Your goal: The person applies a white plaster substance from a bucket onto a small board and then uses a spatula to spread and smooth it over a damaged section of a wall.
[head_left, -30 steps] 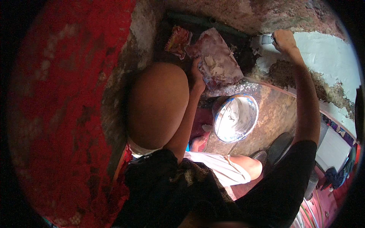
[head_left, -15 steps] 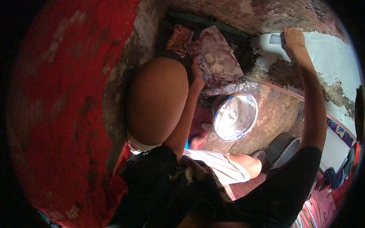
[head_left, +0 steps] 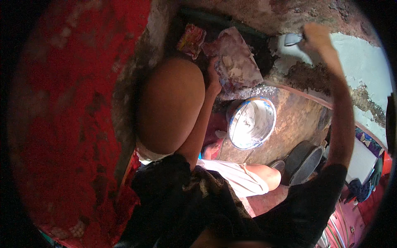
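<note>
Right hand (head_left: 316,36) is gripping a putty knife (head_left: 292,39) against the patchy pale-green wall (head_left: 364,70), left hand (head_left: 214,79) is resting half-curled on crumpled paper (head_left: 235,62); white-paste bucket (head_left: 251,122) partly full, much wall remaining unfilled.

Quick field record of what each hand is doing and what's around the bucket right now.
right hand: raised to the wall, gripping a flat metal blade
left hand: resting on a crumpled sheet on the floor
bucket: round, holds white paste, between the hands
wall: pale coat, patchy and flaking
near bucket: dark round pans to its right
</note>
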